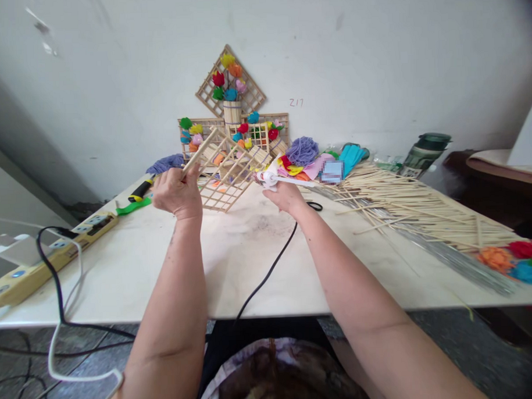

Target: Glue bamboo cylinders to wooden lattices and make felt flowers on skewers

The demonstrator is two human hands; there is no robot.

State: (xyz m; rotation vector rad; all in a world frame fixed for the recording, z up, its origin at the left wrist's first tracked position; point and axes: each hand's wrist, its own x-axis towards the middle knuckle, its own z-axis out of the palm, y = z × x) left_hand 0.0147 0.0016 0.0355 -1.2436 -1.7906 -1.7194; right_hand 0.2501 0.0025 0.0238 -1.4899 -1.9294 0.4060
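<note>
My left hand (pixel 177 192) is closed round one edge of a small wooden lattice (pixel 225 186), which is tilted above the white table (pixel 163 255). My right hand (pixel 283 196) is wrapped round a white glue gun (pixel 269 179) at the lattice's right side. A clear or white glue stick (pixel 295 181) sticks out of its back to the right. The gun's nozzle is hard to make out against the lattice. Behind both hands, finished lattices with felt flowers (pixel 230 78) lean on the wall.
Purple yarn (pixel 303 151) and coloured felt lie behind my right hand. Many wooden sticks (pixel 405 200) cover the right side, with a dark bottle (pixel 425 153) behind. At the left are a power strip (pixel 96 228) and a yellow-black cutter (pixel 140 191). A black cable (pixel 268 272) crosses the front edge.
</note>
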